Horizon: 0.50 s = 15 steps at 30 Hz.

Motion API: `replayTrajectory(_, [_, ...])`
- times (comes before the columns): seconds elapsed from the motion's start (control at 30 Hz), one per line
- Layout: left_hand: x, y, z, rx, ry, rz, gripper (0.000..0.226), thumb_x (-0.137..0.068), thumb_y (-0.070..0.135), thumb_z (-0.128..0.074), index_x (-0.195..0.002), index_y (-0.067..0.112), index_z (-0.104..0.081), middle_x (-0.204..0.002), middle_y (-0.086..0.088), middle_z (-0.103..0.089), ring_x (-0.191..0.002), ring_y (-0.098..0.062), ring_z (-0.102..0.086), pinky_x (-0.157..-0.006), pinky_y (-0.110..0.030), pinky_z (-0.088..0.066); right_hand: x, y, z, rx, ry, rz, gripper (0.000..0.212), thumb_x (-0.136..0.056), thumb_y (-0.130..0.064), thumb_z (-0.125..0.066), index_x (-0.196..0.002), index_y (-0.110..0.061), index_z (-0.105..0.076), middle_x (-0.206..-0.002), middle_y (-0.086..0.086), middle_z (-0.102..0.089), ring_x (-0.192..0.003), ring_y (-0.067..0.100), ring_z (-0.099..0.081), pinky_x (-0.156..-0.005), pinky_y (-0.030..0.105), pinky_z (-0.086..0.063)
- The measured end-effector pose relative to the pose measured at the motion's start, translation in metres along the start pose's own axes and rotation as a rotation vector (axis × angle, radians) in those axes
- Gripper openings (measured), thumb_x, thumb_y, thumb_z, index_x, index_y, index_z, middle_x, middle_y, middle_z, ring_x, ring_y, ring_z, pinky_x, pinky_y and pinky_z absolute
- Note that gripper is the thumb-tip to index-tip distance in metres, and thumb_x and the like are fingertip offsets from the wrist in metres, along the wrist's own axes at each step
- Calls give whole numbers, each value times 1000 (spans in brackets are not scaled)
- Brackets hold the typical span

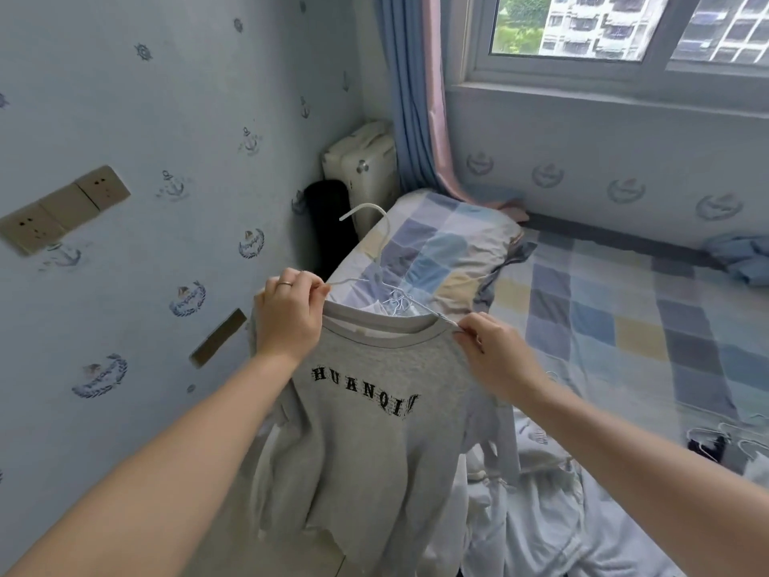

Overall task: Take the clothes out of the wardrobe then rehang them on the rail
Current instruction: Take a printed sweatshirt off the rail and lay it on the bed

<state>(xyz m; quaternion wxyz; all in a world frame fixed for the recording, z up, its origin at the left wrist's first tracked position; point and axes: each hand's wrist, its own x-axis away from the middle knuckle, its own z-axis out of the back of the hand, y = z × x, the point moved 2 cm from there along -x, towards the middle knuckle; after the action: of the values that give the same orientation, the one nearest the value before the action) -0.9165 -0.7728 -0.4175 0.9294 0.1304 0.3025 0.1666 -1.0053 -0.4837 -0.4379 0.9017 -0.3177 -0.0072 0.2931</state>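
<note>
A grey sweatshirt (366,431) with black letters across the chest hangs in front of me, over the bed's near edge. A white wire hanger (376,243) sits in its neck opening, hook pointing up and left. My left hand (287,318) pinches the left shoulder of the sweatshirt at the hanger's arm. My right hand (495,356) pinches the right shoulder at the hanger's other arm. No wardrobe or rail is in view.
A bed (624,318) with a checked sheet and a pillow (432,251) fills the right side. White clothes (541,514) lie heaped on its near part, with more hangers (724,443) at the right. The wall (125,160) with sockets is on the left.
</note>
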Motion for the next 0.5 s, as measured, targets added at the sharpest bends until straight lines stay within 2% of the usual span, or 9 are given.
replayTrajectory(0.23, [-39,-12,-84,-49,-163,130,19,-99,31,-56,-95,16,-67,-104,-5,-63,-102,-33,-53,-88,-44,-33,-76,60,-29,41,-115,-104,16,-99,-23,-54,-99,-14,-67,-96,1,-61,-89,25,-57,-76,41,-48])
replayTrajectory(0.4, [-72,-30,-143,-58,-285,172,24,-100,35,-53,-98,14,-66,-109,-6,-63,-107,-33,-51,-91,-45,-33,-125,92,-60,86,-141,-180,15,-99,-23,-53,-95,-14,-65,-88,-6,-51,-85,24,-55,-68,36,-42])
replayTrajectory(0.5, [-94,-47,-183,-42,-364,175,24,-100,38,-51,-97,18,-65,-110,-4,-62,-108,-32,-50,-90,-45,-33,-154,111,-82,120,-164,-252,17,-99,-24,-53,-98,-14,-67,-92,-1,-58,-87,26,-57,-72,36,-44])
